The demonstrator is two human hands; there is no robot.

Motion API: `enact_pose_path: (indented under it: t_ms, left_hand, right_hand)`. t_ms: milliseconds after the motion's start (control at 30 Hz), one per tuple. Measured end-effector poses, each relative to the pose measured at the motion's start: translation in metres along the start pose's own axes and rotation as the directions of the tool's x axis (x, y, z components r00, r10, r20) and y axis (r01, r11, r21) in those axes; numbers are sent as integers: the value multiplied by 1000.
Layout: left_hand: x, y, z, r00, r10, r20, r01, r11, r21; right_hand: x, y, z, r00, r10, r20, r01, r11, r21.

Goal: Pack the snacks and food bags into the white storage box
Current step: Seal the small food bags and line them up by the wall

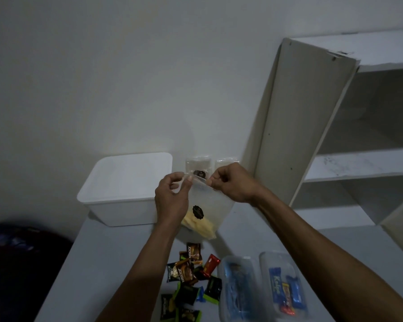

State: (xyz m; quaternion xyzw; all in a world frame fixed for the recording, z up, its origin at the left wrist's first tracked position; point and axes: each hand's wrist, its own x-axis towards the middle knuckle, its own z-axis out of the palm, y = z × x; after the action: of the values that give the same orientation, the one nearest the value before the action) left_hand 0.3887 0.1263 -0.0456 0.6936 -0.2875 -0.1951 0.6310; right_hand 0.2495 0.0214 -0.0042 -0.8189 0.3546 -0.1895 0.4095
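I pinch the bag's (207, 205) top edge with both hands, left hand (171, 201) and right hand (230, 184) on either corner; it hangs upright above the table. The box (126, 189) sits just left, nearer my left hand.

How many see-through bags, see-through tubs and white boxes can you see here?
clear bags: 3 (the held bag, pinched by the left hand and right hand; two bags by the wall)
clear tubs: 2
white box: 1
Total: 6
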Motion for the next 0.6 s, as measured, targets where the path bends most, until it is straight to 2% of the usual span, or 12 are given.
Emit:
enact_pose_path:
  t_ms: [100, 233, 467, 600]
  left_hand:
    - [-11, 12, 7, 994, 2, -114, 9, 995, 95]
    - [-16, 18, 9, 998, -36, -49, 41, 994, 104]
    - [-5, 5, 7, 997, -41, -58, 47, 992, 115]
    - [-2, 2, 6, 997, -70, -40, 74, 991, 110]
  right_hand:
    - [-7, -3, 13, 998, 17, -53, -14, 997, 72]
    - [-9, -2, 24, 997, 41, -65, -32, 992, 121]
    - [-6, 3, 36, 983, 159, -86, -128, 948, 292]
    - [-8, 3, 38, 981, 190, -23, -169, 916, 364]
